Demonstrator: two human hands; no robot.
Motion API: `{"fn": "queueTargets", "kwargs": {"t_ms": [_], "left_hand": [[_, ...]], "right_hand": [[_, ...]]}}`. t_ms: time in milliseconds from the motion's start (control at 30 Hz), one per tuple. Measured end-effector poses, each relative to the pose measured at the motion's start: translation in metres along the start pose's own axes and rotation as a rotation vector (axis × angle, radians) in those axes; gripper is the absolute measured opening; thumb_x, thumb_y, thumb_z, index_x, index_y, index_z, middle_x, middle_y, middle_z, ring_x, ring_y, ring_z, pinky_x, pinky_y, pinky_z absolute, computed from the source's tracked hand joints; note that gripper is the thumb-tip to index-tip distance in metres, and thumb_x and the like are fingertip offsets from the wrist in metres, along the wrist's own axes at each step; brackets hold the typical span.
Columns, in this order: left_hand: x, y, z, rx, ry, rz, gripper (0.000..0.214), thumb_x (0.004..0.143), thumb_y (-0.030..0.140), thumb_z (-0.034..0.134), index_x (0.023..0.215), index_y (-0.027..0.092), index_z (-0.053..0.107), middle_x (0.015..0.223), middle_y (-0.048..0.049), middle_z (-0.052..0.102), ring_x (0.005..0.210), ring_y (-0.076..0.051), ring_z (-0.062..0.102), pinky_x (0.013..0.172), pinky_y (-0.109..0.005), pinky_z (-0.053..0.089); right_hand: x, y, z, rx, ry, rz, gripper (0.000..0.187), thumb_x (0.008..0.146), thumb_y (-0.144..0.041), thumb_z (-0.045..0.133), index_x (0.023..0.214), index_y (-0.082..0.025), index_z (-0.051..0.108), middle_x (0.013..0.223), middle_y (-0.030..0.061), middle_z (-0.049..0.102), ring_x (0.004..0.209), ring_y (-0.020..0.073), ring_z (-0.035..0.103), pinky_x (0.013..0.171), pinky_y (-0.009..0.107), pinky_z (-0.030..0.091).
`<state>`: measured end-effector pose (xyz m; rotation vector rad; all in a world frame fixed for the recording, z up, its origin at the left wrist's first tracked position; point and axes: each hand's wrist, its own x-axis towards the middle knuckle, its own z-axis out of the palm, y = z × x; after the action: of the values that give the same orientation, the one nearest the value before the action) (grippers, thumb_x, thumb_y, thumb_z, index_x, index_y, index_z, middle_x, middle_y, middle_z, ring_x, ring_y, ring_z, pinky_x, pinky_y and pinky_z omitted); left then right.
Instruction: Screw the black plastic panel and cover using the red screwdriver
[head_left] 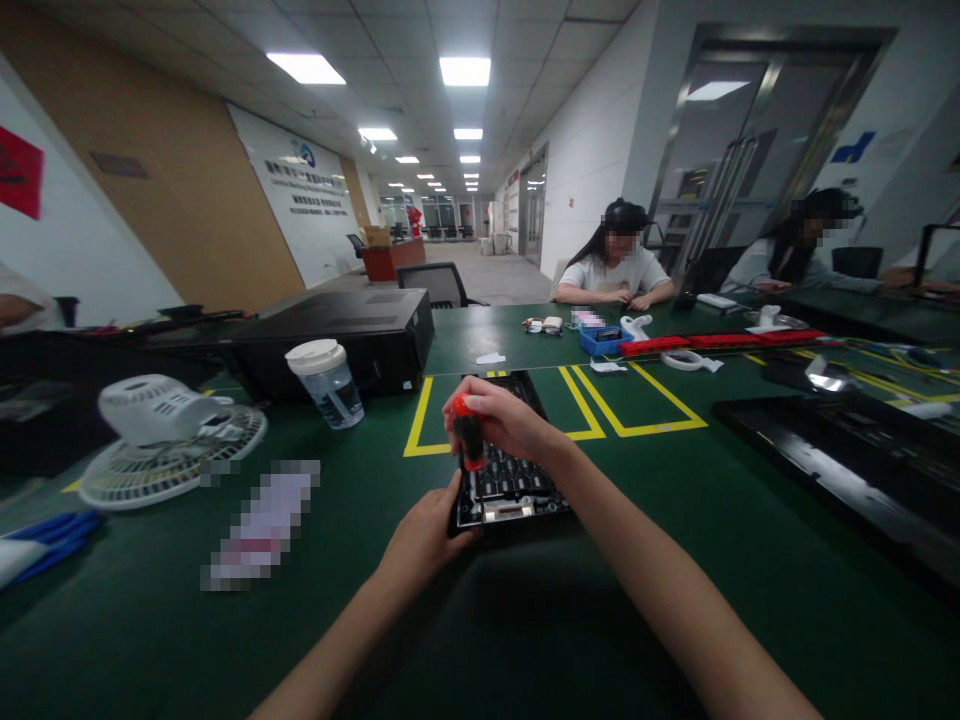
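Observation:
A screwdriver point(470, 442) with a red and black handle stands nearly upright in my right hand point(506, 415). The fingers are wrapped around the top of its handle; its tip is hidden. Under it lies a black keyboard-like device point(514, 478), with rows of rounded shapes and a silvery part along its near edge. My left hand point(421, 538) grips this device at its near left corner, the thumb along the near edge and a finger up the left side. My right hand and forearm cover part of the device's far half.
To the left are a lidded cup point(330, 385), a white fan point(169, 440), a blurred-out flat item point(262, 525) and a black computer case point(337, 335). A large black panel point(840, 470) lies right. Yellow tape point(664, 430) marks the green table. Other people sit across it.

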<state>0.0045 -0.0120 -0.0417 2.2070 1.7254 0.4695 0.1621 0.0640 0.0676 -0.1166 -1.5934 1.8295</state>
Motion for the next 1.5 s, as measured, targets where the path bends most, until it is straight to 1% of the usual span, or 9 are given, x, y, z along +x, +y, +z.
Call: {"fn": "queueTargets", "kwargs": {"t_ms": [133,300,500,667,767,1000,1200,1500], "left_hand": [[0.0000,-0.0004,0.0003,0.005,-0.005,-0.008,0.077,0.076,0.039,0.055,0.140,0.015,0.021,0.123,-0.0135,0.053,0.109,-0.025,0.052,0.092,-0.033,0.039],[-0.0006,-0.0017,0.0012,-0.006,-0.003,-0.012,0.077,0.076,0.039,0.056,0.141,0.018,0.020,0.126,-0.0128,0.051,0.112,-0.025,0.051,0.093,-0.035,0.037],[0.0002,-0.0032,0.0030,-0.002,0.005,0.003,0.079,0.075,0.040,0.057,0.141,0.017,0.019,0.123,-0.0131,0.053,0.109,-0.025,0.052,0.091,-0.034,0.039],[0.0005,-0.0036,0.0039,0.009,0.014,-0.010,0.079,0.075,0.040,0.057,0.141,0.018,0.019,0.123,-0.0126,0.053,0.109,-0.025,0.052,0.091,-0.034,0.039],[0.0003,-0.0030,0.0029,0.015,0.009,-0.008,0.077,0.076,0.039,0.055,0.140,0.016,0.021,0.123,-0.0133,0.052,0.109,-0.025,0.052,0.091,-0.033,0.039],[0.0002,-0.0031,0.0017,0.009,-0.003,-0.010,0.078,0.076,0.040,0.055,0.141,0.017,0.019,0.125,-0.0130,0.051,0.112,-0.025,0.051,0.093,-0.033,0.038],[0.0008,-0.0043,0.0028,0.013,0.005,-0.002,0.078,0.076,0.042,0.054,0.140,0.015,0.021,0.125,-0.0144,0.052,0.111,-0.025,0.052,0.092,-0.034,0.039],[0.0001,-0.0036,0.0031,0.015,0.011,0.008,0.076,0.076,0.041,0.054,0.140,0.014,0.023,0.124,-0.0142,0.053,0.110,-0.025,0.052,0.092,-0.033,0.039]], "right_hand": [[-0.0002,0.0003,-0.0030,-0.040,-0.007,0.002,0.014,0.083,-0.028,0.049,0.087,-0.015,0.047,0.078,0.0026,0.057,0.060,0.0123,0.059,0.060,0.029,0.051],[-0.0005,-0.0003,-0.0032,-0.071,-0.004,0.004,0.015,0.082,-0.029,0.051,0.086,-0.016,0.046,0.078,0.0020,0.057,0.062,0.0127,0.059,0.061,0.032,0.053],[-0.0016,-0.0008,-0.0037,-0.111,0.015,0.011,0.015,0.082,-0.030,0.052,0.085,-0.017,0.045,0.078,0.0010,0.055,0.064,0.0124,0.059,0.061,0.031,0.054],[-0.0014,-0.0005,-0.0047,-0.128,0.032,0.004,0.014,0.083,-0.028,0.053,0.083,-0.018,0.044,0.076,-0.0001,0.055,0.063,0.0124,0.059,0.060,0.031,0.054],[-0.0010,-0.0007,-0.0047,-0.151,0.044,-0.011,0.015,0.082,-0.029,0.053,0.083,-0.018,0.043,0.074,-0.0010,0.054,0.061,0.0119,0.059,0.058,0.030,0.053],[-0.0006,-0.0015,-0.0048,-0.233,0.067,-0.048,0.018,0.082,-0.031,0.055,0.081,-0.017,0.043,0.068,-0.0028,0.053,0.057,0.0098,0.056,0.055,0.026,0.052],[0.0000,-0.0014,-0.0059,-0.306,0.103,-0.049,0.021,0.081,-0.034,0.055,0.080,-0.018,0.042,0.066,-0.0035,0.052,0.055,0.0089,0.055,0.054,0.023,0.049],[0.0001,-0.0036,-0.0050,-0.380,0.161,-0.061,0.022,0.080,-0.035,0.056,0.079,-0.018,0.042,0.063,-0.0040,0.051,0.054,0.0087,0.051,0.051,0.020,0.044]]}}
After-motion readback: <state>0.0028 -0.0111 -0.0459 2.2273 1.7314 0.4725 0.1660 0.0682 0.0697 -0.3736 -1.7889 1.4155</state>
